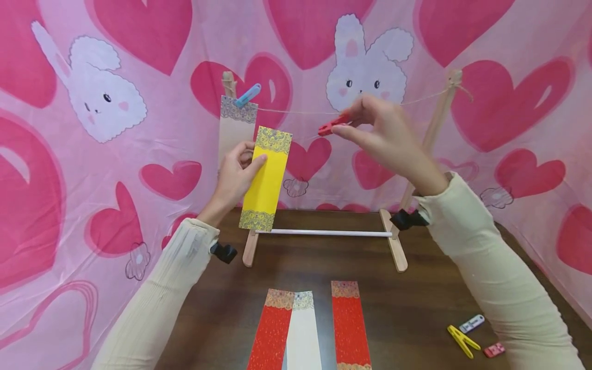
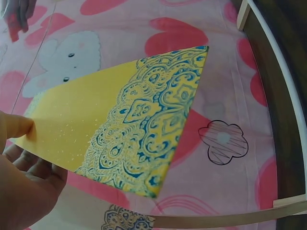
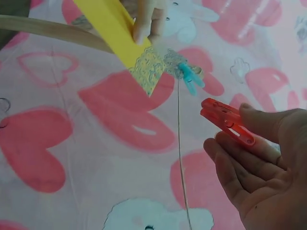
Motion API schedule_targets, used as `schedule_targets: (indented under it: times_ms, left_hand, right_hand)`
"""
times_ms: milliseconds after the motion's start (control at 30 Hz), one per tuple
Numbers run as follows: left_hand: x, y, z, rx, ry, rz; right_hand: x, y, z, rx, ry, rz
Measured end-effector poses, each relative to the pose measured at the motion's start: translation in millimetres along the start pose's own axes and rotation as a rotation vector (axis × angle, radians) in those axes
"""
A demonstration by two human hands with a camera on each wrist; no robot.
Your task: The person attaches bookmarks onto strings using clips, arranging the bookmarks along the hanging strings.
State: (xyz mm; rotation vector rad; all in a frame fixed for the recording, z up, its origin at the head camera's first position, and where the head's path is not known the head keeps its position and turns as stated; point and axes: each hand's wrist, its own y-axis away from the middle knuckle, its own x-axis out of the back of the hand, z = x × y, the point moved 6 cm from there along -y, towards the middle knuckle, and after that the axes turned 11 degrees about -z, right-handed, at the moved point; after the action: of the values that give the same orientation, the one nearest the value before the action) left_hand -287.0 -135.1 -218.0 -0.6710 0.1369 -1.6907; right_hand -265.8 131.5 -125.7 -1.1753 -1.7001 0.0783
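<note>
My left hand [image 1: 236,172] pinches a yellow card [image 1: 265,177] with lace-patterned ends by its left edge, thumb in front and fingers behind. The card is held upright and slightly tilted, its top a little below the string [image 1: 300,111]. Between the thumb and fingers of my right hand [image 1: 386,136] is a red clothespin [image 3: 228,120], its tip pointing left toward the card. Behind the left hand hangs a pale card [image 1: 236,128] with a lace top, held on the string by a blue clothespin [image 1: 248,95].
The string runs between two posts of a wooden stand [image 1: 437,118], joined low by a white rod [image 1: 328,233]. On the dark table lie two red cards [image 1: 350,324] and a white card [image 1: 302,329]. A yellow clothespin [image 1: 462,340] and two other clothespins lie at the right.
</note>
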Motion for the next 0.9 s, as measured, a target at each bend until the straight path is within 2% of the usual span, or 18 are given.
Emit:
schedule_targets:
  times_ms: [33,100,267,500,733,833,900]
  left_hand:
    - [-0.3,1.0,4.9,0.003,-0.001,-0.003]
    - [0.1,-0.8,3.7,0.000,0.007,-0.009]
    - [5.7,-11.6,-14.0,-0.025,0.033,-0.004]
    - [11.1,-15.6,-6.5,-0.023,0.039,-0.011]
    - [10.5,-7.4,18.9,-0.009,0.019,-0.033]
    - [11.3,-6.9,20.0,-0.001,-0.007,-0.027]
    - [12.0,-8.8,15.5,0.001,-0.016,-0.025]
  right_hand:
    - [-1.8,-5.6,-1.9,0.000,-0.003,0.007]
    - [-5.3,-16.8,-5.4,0.009,-0.003,0.032]
    - [-13.7,-46.0,-11.1,0.033,0.037,0.043]
    - [-25.8,-84.6,-11.0,0.031,0.075,-0.053]
    - [-38.2,-113.9,-4.5,-0.048,0.088,-0.174]
    - [-44.4,-120.6,2.3,-0.081,0.045,-0.239]
    - [-48.4,-123.4,7.7,-0.095,0.002,-0.274]
